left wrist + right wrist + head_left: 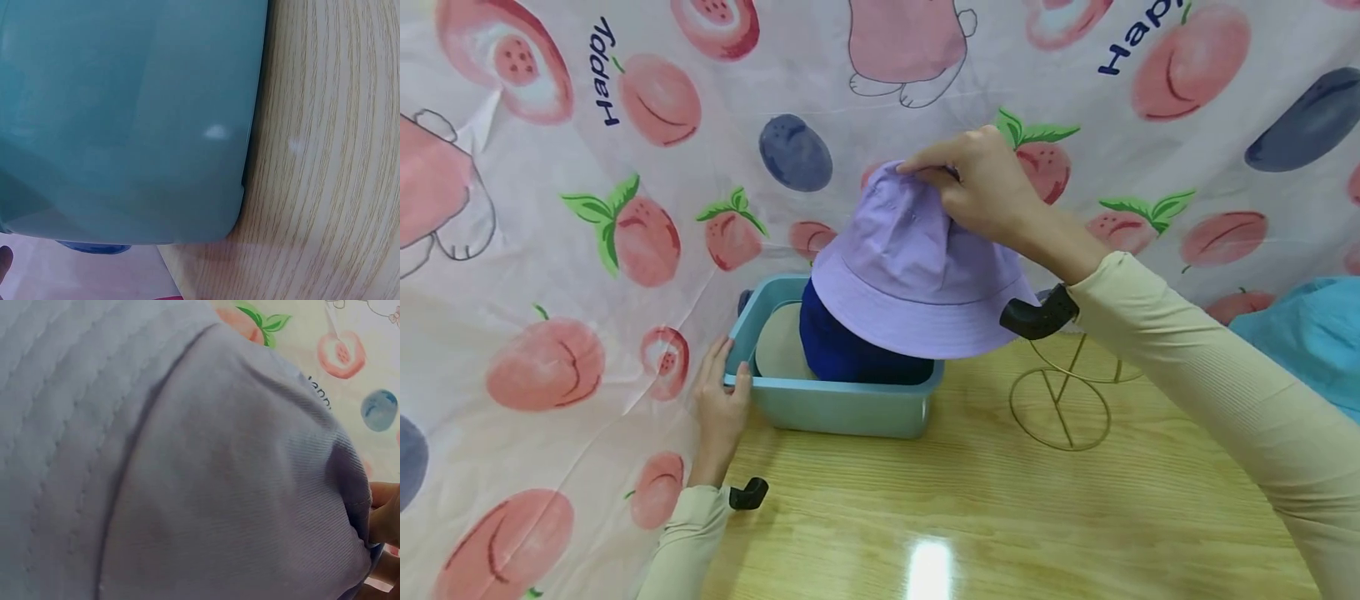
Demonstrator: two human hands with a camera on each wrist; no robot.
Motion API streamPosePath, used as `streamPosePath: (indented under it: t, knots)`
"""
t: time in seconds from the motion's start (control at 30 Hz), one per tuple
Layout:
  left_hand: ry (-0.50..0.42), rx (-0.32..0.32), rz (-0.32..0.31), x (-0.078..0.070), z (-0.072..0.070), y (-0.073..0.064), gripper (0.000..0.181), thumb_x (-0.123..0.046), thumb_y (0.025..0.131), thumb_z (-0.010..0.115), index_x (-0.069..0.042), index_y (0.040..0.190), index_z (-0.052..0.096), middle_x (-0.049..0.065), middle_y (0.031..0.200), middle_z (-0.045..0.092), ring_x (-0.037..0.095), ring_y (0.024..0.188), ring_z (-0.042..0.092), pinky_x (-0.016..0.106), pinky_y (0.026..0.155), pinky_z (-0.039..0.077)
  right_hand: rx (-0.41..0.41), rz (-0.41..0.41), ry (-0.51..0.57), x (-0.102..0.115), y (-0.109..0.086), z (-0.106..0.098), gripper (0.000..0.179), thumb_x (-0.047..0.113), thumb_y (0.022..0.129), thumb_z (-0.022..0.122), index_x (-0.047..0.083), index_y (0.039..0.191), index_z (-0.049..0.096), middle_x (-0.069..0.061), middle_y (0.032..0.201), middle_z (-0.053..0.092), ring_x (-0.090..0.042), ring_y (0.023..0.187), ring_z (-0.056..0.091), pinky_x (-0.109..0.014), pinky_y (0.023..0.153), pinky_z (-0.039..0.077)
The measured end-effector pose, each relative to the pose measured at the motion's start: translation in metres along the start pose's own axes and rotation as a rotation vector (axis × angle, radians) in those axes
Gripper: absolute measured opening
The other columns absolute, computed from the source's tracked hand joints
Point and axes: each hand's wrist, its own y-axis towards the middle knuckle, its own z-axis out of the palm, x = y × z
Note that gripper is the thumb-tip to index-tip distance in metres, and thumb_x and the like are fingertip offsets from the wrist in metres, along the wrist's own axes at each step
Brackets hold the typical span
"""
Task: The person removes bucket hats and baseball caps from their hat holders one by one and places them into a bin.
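A lilac bucket hat point(917, 250) hangs by its crown from my right hand point(985, 179), thumb and fingers pinching the top. Its stitched brim point(69, 425) fills one side of the right wrist view. Below it stands a pale blue plastic bin point(842, 408), which holds a dark blue hat point(842, 342) and a beige hat point(782, 342). The lilac brim overlaps the blue hat in the head view. My left hand point(722, 408) grips the bin's near left corner, fingers along the end and thumb at the front rim. Close up, the bin's wall point(137, 125) fills much of the left wrist view.
A gold wire stand with round loops point(1060, 408) is on the wooden table point(1000, 517), right of the bin. A turquoise cloth item point(1307, 333) lies at the far right, partly behind my right forearm. Fruit-printed cloth point(722, 158) covers the back and left.
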Motion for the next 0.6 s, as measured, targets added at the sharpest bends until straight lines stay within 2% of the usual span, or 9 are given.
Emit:
streamPosePath:
  t: [0.23, 0.37, 0.43, 0.47, 0.53, 0.6]
  knots:
    - [0.001, -0.006, 0.012, 0.0, 0.0, 0.0, 0.045, -0.017, 0.092, 0.053, -0.001, 0.134, 0.051, 0.013, 0.141, 0.045, 0.026, 0.126, 0.045, 0.05, 0.072, 0.053, -0.02, 0.013, 0.044, -0.001, 0.007, 0.032, 0.019, -0.001, 0.087, 0.061, 0.006, 0.097, 0.076, -0.008, 0.098, 0.071, -0.018, 0.099, 0.065, -0.029, 0.088, 0.049]
    - [-0.004, -0.006, 0.007, 0.0, -0.001, 0.0, 0.046, -0.016, 0.091, 0.053, 0.0, 0.134, 0.051, 0.014, 0.14, 0.046, 0.025, 0.124, 0.046, 0.023, 0.074, 0.052, -0.057, 0.021, 0.064, 0.001, 0.009, 0.049, 0.02, -0.002, 0.087, 0.06, 0.006, 0.096, 0.076, -0.008, 0.099, 0.071, -0.02, 0.1, 0.065, -0.029, 0.089, 0.048]
    - [0.004, -0.009, 0.004, 0.0, -0.001, 0.0, 0.045, -0.016, 0.091, 0.053, 0.0, 0.134, 0.052, 0.014, 0.14, 0.046, 0.025, 0.123, 0.047, 0.02, 0.072, 0.051, -0.085, 0.024, 0.073, 0.004, 0.012, 0.056, 0.022, -0.003, 0.087, 0.059, 0.006, 0.096, 0.076, -0.008, 0.099, 0.071, -0.021, 0.098, 0.066, -0.03, 0.088, 0.049]
    - [0.002, -0.011, 0.005, 0.0, -0.001, -0.001, 0.045, -0.015, 0.091, 0.053, 0.0, 0.133, 0.052, 0.015, 0.14, 0.047, 0.025, 0.123, 0.047, 0.021, 0.072, 0.051, -0.092, 0.029, 0.073, 0.006, 0.013, 0.059, 0.022, -0.003, 0.087, 0.058, 0.007, 0.097, 0.076, -0.009, 0.099, 0.071, -0.021, 0.097, 0.066, -0.03, 0.088, 0.049]
    - [0.004, -0.01, 0.006, 0.001, -0.001, -0.001, 0.045, -0.016, 0.091, 0.053, 0.0, 0.133, 0.052, 0.014, 0.139, 0.047, 0.026, 0.123, 0.047, 0.036, 0.071, 0.055, -0.109, 0.038, 0.063, 0.009, 0.017, 0.062, 0.024, -0.003, 0.087, 0.058, 0.007, 0.098, 0.076, -0.008, 0.098, 0.072, -0.021, 0.096, 0.066, -0.03, 0.086, 0.049]
    - [0.001, -0.012, 0.012, 0.001, -0.001, -0.002, 0.045, -0.015, 0.091, 0.052, 0.001, 0.133, 0.052, 0.015, 0.139, 0.047, 0.027, 0.122, 0.047, 0.049, 0.069, 0.054, -0.129, 0.051, 0.048, 0.012, 0.02, 0.064, 0.025, -0.003, 0.087, 0.057, 0.007, 0.099, 0.076, -0.007, 0.098, 0.072, -0.021, 0.094, 0.067, -0.031, 0.085, 0.049]
